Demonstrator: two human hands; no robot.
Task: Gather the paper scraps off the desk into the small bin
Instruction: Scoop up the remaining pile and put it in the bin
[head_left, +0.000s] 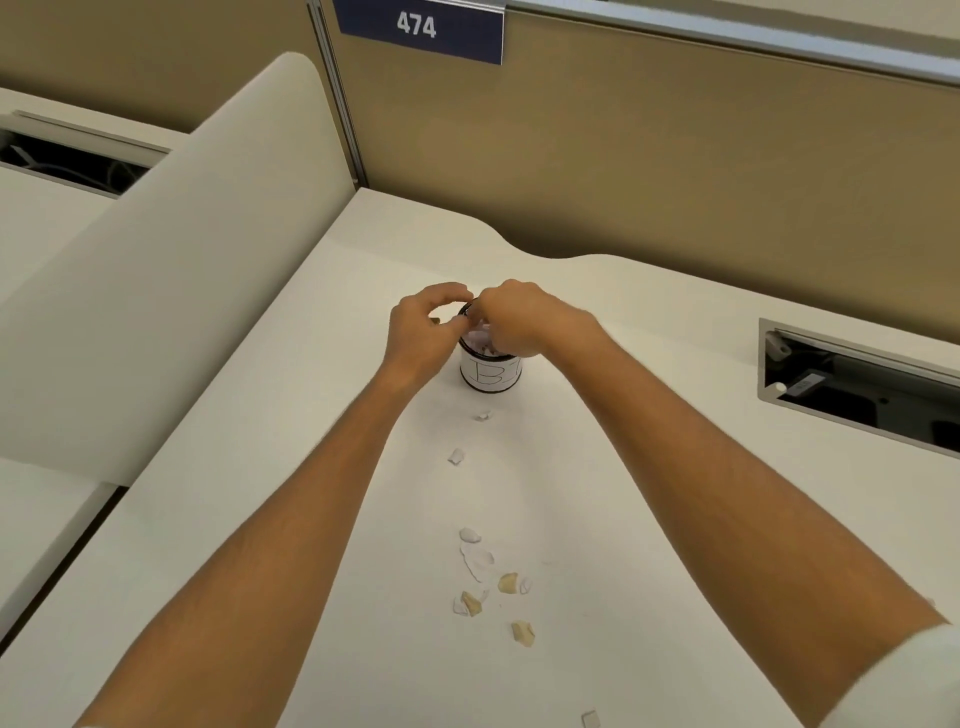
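overhead, tan partition (675, 171) backs white desk (291, 493), scraps (477, 561) strewn.

- Small bin (491, 375): upright black cylinder with a white hand-lettered label, standing mid-desk, paper inside.
- Paper scraps (477, 560): white and tan torn pieces, scattered nearer the viewer than the bin.

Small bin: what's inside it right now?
White paper scraps show in the small bin. The right hand and left hand cover most of the opening, hiding the rest.
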